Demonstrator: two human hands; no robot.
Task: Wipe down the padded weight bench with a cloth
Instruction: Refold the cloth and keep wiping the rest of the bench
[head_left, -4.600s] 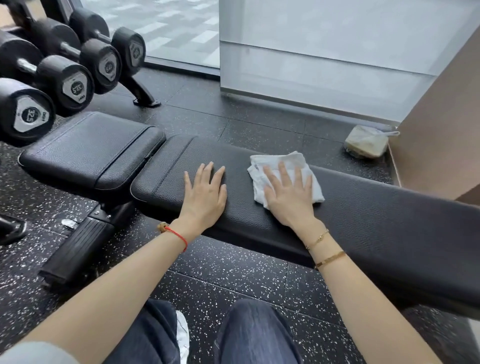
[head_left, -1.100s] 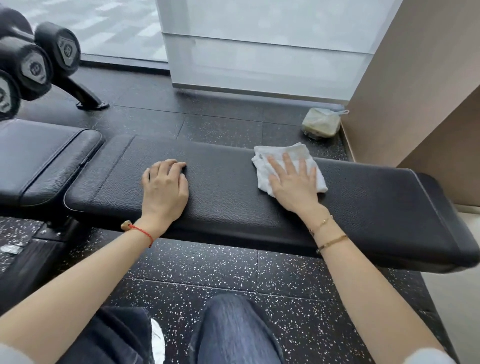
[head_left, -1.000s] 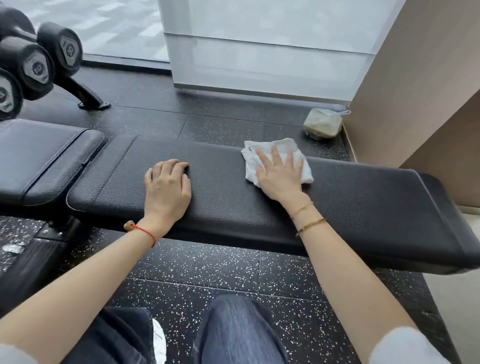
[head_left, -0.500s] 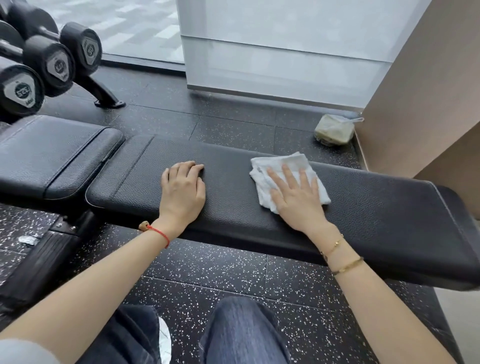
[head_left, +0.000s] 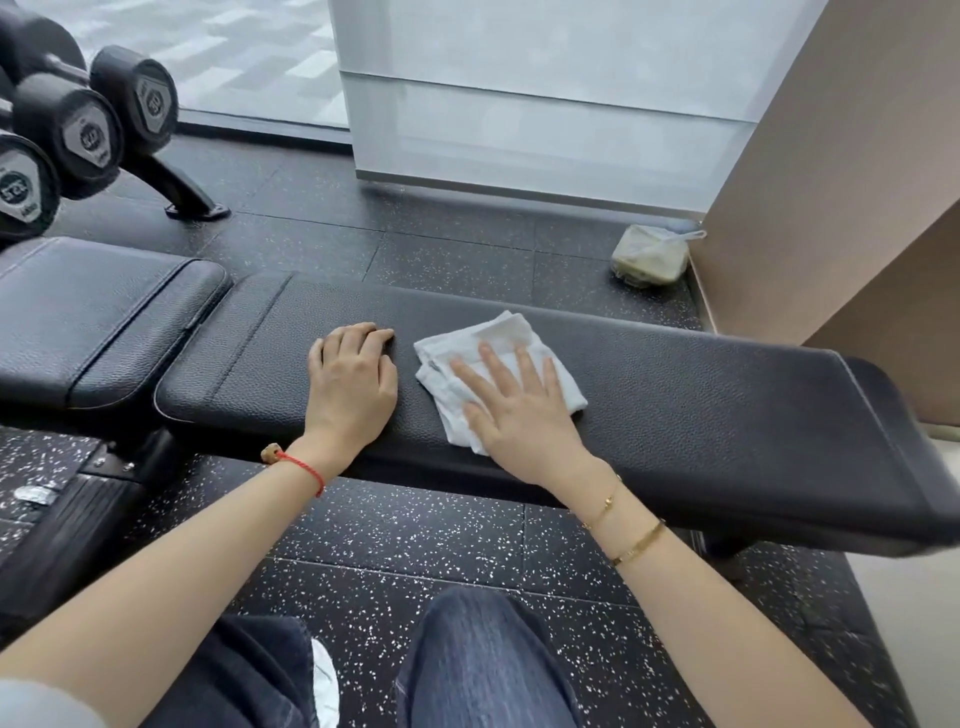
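Wiping mid-course: right hand (head_left: 522, 415) flat, fingers spread, pressing white cloth (head_left: 498, 374) onto long back pad (head_left: 727, 415); left hand (head_left: 353, 384) loosely curled, empty, bracing; seat pad (head_left: 104, 306) apparently unwiped.

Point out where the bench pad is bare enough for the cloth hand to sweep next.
Bare: the long pad from the cloth to its right end, and the seat pad. Crowded: the left hand lies just left of the cloth under the right hand.

Head view; steep downward, close
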